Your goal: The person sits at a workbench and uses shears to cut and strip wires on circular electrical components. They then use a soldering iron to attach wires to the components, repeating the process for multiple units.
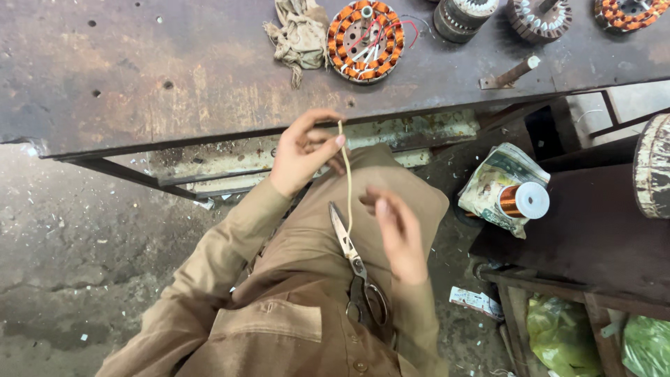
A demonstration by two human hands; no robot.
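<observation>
Pale yellow and thin, a long sleeve tube (347,178) hangs down in front of the person's lap. The left hand (304,150) pinches its top end between thumb and finger, just below the front edge of the rusty metal bench (139,77). The right hand (398,234) is near the lower part of the tube with its fingers loosely curled; it looks blurry, so I cannot tell if it is touching the tube. A pair of steel scissors with dark handles (357,269) lies on the person's brown clothes, right under the tube, with the blades pointing up toward the bench.

On the bench, near the back edge, sits a round motor part wound with orange copper wire (366,40). A crumpled dirty rag (300,35) lies just beside it on the left. More round motor parts (537,17) sit along the back right corner. To the right, off the bench, a spool of shiny copper wire (522,200) rests on a crumpled printed bag (492,181).
</observation>
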